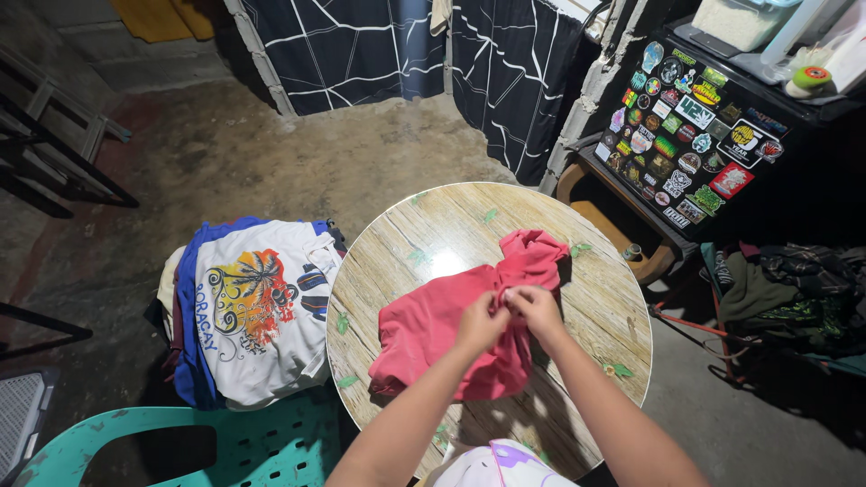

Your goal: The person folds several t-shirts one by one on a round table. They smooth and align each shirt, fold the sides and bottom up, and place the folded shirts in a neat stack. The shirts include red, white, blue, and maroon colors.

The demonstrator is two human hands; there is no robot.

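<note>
Nearest, the left hand (480, 323) and right hand (535, 305) meet over the round wood-look worktop (595, 307), fingers of both pinched shut on a bunched fold of the red garment (433, 325) lying mid-worktop. Farther left, printed shirts (257, 307) are piled beside it.

I am sitting in a modest home, sorting laundry: beyond my fingers (510, 298) patterned curtains (424, 54) are hanging over a bare concrete floor (271, 162). Left of them folded shirts (253, 307) are piling up; right, a sticker-covered cabinet (695, 135) is standing.
</note>
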